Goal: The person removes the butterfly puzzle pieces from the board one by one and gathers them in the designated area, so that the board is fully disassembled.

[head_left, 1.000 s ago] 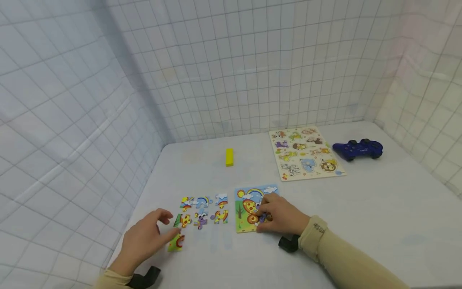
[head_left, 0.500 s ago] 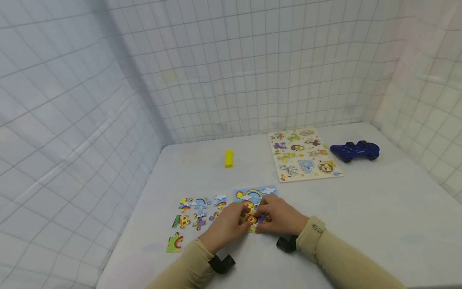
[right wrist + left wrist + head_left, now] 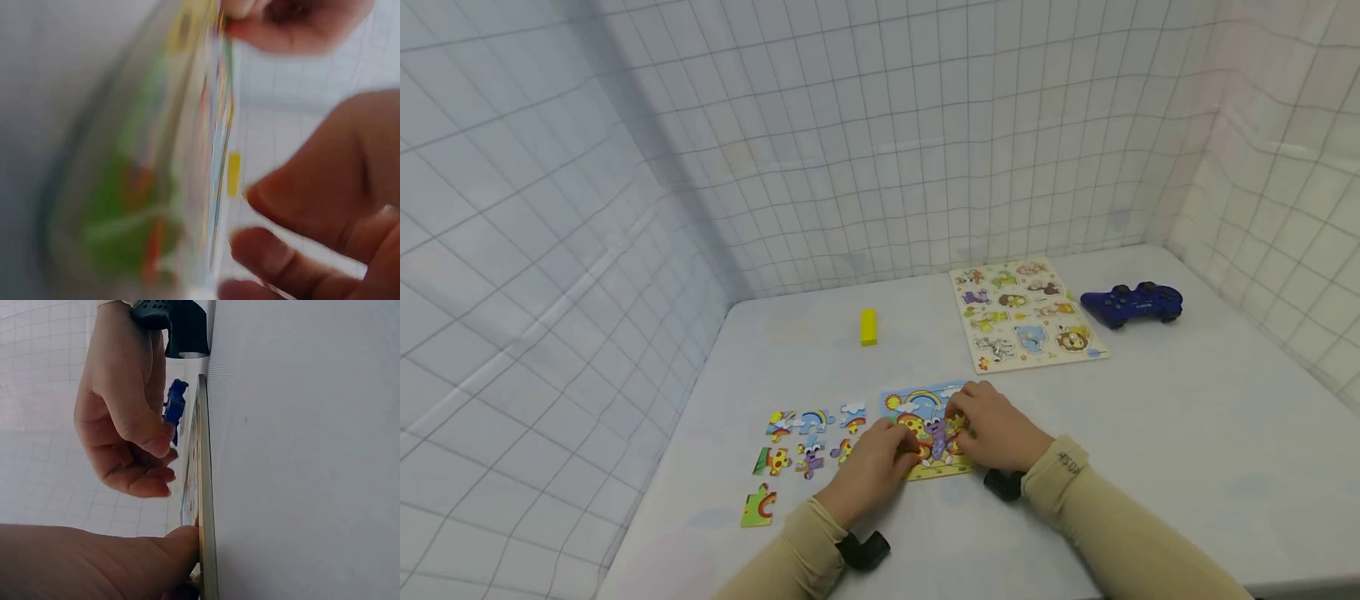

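A square picture board (image 3: pixel 928 396) with a purple butterfly lies on the table in the head view. My left hand (image 3: pixel 868 467) is at its lower left, thumb and index finger curled close together. In the left wrist view the left thumb (image 3: pixel 178 544) touches the board's face beside the edge; whatever lies between thumb and finger is hidden. My right hand (image 3: pixel 1003 429) is over the right side of the board. Its fingertips are apart, with nothing between them in the right wrist view. Several matching jigsaw pieces (image 3: pixel 811 457) lie left of the board, partly covered by the left hand.
A yellow block (image 3: pixel 868 327) lies farther back on the table. Behind the board, to the right, is a flat animal puzzle (image 3: pixel 1026 317). A blue game controller (image 3: pixel 1135 304) sits beside it. Grid-patterned cloth walls (image 3: pixel 865 167) enclose the back and sides.
My left hand has gone from the loose jigsaw pieces rightward to the board. My right hand, earlier pinching at the board's lower middle, has drawn right, uncovering the butterfly; its fingers have spread.
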The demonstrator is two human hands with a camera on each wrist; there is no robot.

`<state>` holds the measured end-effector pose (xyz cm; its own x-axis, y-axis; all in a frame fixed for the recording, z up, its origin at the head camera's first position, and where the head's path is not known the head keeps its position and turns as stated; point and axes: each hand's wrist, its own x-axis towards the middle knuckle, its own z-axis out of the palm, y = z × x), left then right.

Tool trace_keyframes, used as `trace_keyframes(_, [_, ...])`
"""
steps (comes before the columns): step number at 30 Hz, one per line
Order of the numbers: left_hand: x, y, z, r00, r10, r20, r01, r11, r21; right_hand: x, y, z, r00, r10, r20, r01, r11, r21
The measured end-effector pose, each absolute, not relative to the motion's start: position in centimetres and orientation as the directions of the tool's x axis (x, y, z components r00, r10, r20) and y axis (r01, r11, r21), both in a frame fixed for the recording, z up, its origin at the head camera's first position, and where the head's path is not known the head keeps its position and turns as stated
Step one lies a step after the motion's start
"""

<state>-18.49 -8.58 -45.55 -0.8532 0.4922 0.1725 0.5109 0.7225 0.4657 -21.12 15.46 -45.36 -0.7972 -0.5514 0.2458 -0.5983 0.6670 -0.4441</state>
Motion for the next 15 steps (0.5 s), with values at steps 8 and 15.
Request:
trace_keyframes(8, [-18.77,-8.98,-45.69,-0.867,0.484,0.116,0.467,0.711,0.525,-21.28,16.17,-44.84,-0.823,-0.563,0.070,-0.514,0.687,-0.513])
trace_keyframes(15, [-18.94,-8.80,-45.55,-0.867,0.483,0.124,0.470,0.708,0.528,-21.21,16.20,-44.63,-0.802,-0.597,0.016,-0.530,0.698,-0.481])
